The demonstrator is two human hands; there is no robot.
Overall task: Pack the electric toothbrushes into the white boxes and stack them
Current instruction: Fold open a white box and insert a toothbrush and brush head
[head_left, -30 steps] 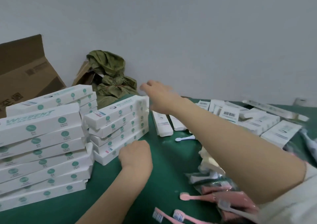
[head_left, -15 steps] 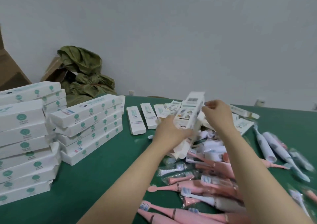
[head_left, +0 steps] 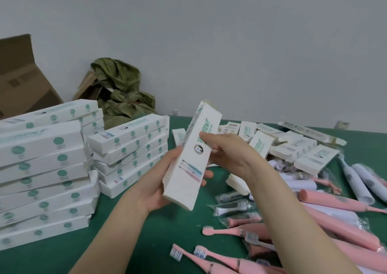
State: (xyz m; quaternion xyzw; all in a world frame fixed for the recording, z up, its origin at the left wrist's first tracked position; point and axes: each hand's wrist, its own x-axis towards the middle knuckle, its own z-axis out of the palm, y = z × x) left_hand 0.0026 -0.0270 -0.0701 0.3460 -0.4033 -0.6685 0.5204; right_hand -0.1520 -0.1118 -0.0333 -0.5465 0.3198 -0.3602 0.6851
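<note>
Gripping tilted white box [head_left: 189, 181]: left hand [head_left: 159, 186], right hand [head_left: 231, 154].

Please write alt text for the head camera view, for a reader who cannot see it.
A long white cardboard box is held tilted above a green table: the left hand grips its lower end, the right hand its middle. Stacks of white boxes stand left; pink electric toothbrushes lie right.
</note>
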